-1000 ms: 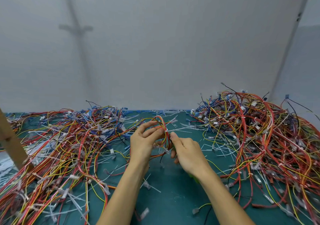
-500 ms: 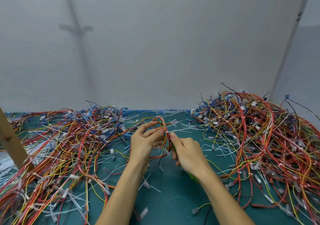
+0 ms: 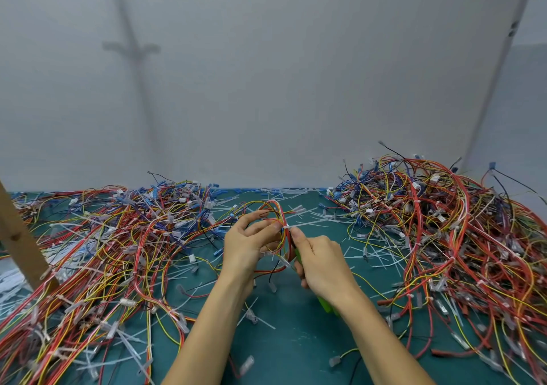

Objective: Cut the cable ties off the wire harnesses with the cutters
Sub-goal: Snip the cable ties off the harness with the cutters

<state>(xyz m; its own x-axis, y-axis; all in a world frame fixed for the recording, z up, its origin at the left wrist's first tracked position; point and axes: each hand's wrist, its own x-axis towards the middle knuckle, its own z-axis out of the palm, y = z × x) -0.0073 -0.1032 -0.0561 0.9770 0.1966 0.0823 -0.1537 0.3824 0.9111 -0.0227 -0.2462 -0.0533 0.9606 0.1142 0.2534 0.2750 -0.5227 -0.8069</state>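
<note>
Wire harness [image 3: 273,210]: a loop of red, yellow and orange wires, held up just above the table [image 3: 284,343], centre of view. A white cable tie [image 3: 286,227] sits on the loop's right side, with its tail sticking out to the right.

Left hand [image 3: 247,247]: fingers [image 3: 266,227] curled round the loop, with the tips pinching the wires right beside the tie.

Right hand [image 3: 322,264]: fingers wrapped round the cutters [image 3: 326,306]. The green handles show below the wrist and as a sliver between thumb and palm. The thumb points up towards the tie. The cutting head is mostly hidden behind the thumb and wires, so I cannot tell whether the blades touch the tie.

Surroundings: the table surface is teal. A left pile [image 3: 118,251] of harnesses is spread low and wide. A right pile [image 3: 444,236] is heaped taller, and both are tangled red, yellow and blue wires with white connectors. Cut tie pieces [image 3: 321,216] litter the strip between the piles. A wooden post [image 3: 17,239] leans at the far left edge. A plain grey wall [image 3: 281,88] stands behind the table.
</note>
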